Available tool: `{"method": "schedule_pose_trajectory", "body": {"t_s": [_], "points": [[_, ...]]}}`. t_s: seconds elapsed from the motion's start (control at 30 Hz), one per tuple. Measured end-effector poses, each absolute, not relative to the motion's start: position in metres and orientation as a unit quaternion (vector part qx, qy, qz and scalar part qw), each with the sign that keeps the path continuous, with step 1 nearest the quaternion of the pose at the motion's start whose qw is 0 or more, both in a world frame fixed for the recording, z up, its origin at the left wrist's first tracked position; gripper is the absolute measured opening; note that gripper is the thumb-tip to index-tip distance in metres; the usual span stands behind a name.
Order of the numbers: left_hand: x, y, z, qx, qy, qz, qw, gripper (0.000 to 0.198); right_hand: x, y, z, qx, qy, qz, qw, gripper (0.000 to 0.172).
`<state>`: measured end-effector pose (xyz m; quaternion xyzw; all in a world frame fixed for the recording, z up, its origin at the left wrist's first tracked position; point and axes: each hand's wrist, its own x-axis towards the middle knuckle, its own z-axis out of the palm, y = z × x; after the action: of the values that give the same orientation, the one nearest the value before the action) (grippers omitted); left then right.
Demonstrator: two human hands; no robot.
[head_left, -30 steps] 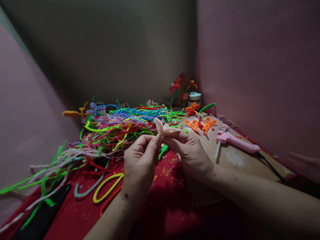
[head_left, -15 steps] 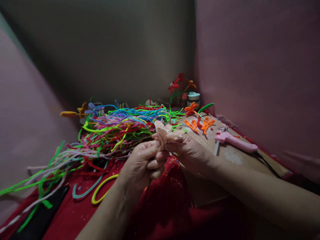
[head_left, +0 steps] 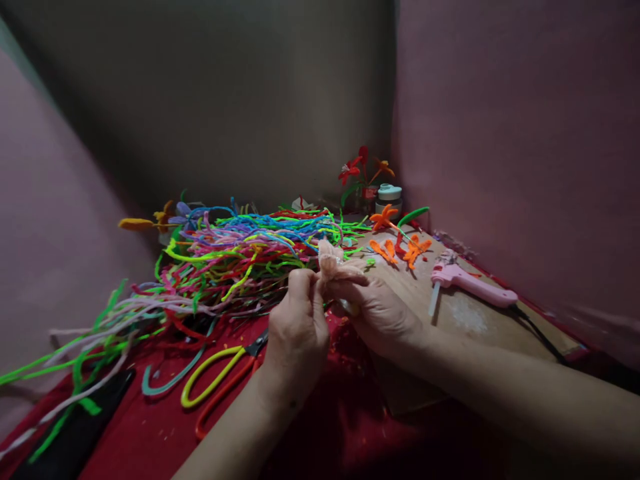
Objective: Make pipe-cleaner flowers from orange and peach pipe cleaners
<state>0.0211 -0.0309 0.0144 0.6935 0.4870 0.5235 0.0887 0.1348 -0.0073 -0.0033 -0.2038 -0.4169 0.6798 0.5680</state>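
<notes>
A pale pink pipe-cleaner flower (head_left: 331,261) is held up between my two hands in the middle of the view. My left hand (head_left: 300,327) is closed, thumb and fingers pinching the flower's base from the left. From the right, my right hand (head_left: 383,310) grips the flower's lower petals, its fingers closed. The fingertips hide the underside of the flower. Just left of my left wrist lie scissors with one yellow and one red handle (head_left: 213,373), their blades partly covered by my hand.
A heap of coloured pipe cleaners (head_left: 250,247) spreads behind and left. On the board (head_left: 450,340) at right rest a pink glue gun (head_left: 473,283) and orange flower pieces (head_left: 415,250). Behind them stand a jar with a pale blue lid (head_left: 389,193) and red flowers (head_left: 350,170).
My left hand has turned, its back now facing up, and shifted slightly right on the flower. More of the scissors shows, with the red handle now visible. My right hand keeps its grip.
</notes>
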Motion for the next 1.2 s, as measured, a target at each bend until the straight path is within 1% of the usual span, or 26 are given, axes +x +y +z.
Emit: {"method": "schedule_pose_trajectory", "body": {"t_s": [0.07, 0.13, 0.27, 0.37, 0.43, 0.63, 0.77, 0.93, 1.07, 1.13, 1.2], "points": [[0.02, -0.031, 0.011, 0.728, 0.479, 0.49, 0.003, 0.005, 0.134, -0.008, -0.003, -0.208, -0.412, 0.675, 0.575, 0.007], [0.02, -0.032, 0.011, 0.744, 0.479, 0.465, -0.029, 0.006, 0.135, -0.009, -0.002, -0.21, -0.409, 0.67, 0.583, 0.007], [0.021, -0.035, 0.015, 0.753, 0.491, 0.437, -0.012, 0.002, 0.136, -0.008, -0.002, -0.222, -0.418, 0.656, 0.588, 0.012], [0.022, -0.036, 0.016, 0.754, 0.481, 0.447, 0.018, 0.008, 0.136, -0.008, -0.001, -0.219, -0.421, 0.653, 0.59, 0.014], [0.022, -0.035, 0.015, 0.748, 0.483, 0.455, 0.029, 0.007, 0.136, -0.007, -0.002, -0.226, -0.417, 0.654, 0.59, 0.016], [0.02, -0.031, 0.013, 0.749, 0.5, 0.434, 0.019, 0.004, 0.137, -0.006, -0.004, -0.237, -0.388, 0.66, 0.598, 0.017], [0.022, -0.034, 0.016, 0.729, 0.498, 0.463, 0.075, 0.002, 0.137, -0.007, -0.002, -0.237, -0.393, 0.659, 0.596, 0.017], [0.022, -0.035, 0.02, 0.68, 0.507, 0.505, 0.16, 0.009, 0.136, -0.009, -0.001, -0.208, -0.419, 0.645, 0.604, 0.012], [0.022, -0.035, 0.027, 0.623, 0.51, 0.522, 0.283, 0.018, 0.135, -0.009, 0.0, -0.181, -0.432, 0.645, 0.604, 0.004], [0.023, -0.036, 0.03, 0.598, 0.497, 0.525, 0.348, 0.019, 0.134, -0.01, 0.001, -0.179, -0.428, 0.651, 0.602, 0.003], [0.025, -0.037, 0.031, 0.576, 0.485, 0.541, 0.375, 0.015, 0.134, -0.01, 0.001, -0.185, -0.428, 0.651, 0.599, 0.007]]}}
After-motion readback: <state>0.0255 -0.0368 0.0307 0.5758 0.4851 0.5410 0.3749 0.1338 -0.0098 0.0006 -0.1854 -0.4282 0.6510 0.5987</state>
